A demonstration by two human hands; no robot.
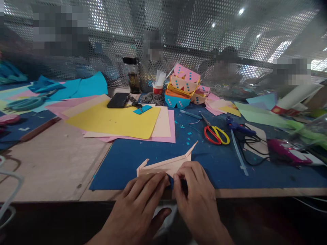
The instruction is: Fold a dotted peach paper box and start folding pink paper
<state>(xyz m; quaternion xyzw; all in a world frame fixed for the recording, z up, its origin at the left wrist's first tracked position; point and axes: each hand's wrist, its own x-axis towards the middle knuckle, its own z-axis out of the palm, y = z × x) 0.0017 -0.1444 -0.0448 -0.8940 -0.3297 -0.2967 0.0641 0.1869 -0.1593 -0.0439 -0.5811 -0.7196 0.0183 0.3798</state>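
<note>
A pale peach sheet of folded paper lies near the front edge of the blue mat. Both of its ends stick up as narrow folded points, the longer one at the right. My left hand rests on the paper's near left part with fingers stretched out and the thumb apart, below the table edge. At the near right part, my right hand pinches the paper between thumb and bent fingers. The paper's lower edge is partly hidden under both hands.
Behind the paper lie stacked coloured sheets and a black phone. Scissors, a blue glue gun and a glue stick are to the right. Decorated paper pieces and a dark-lidded jar stand by the mesh screen.
</note>
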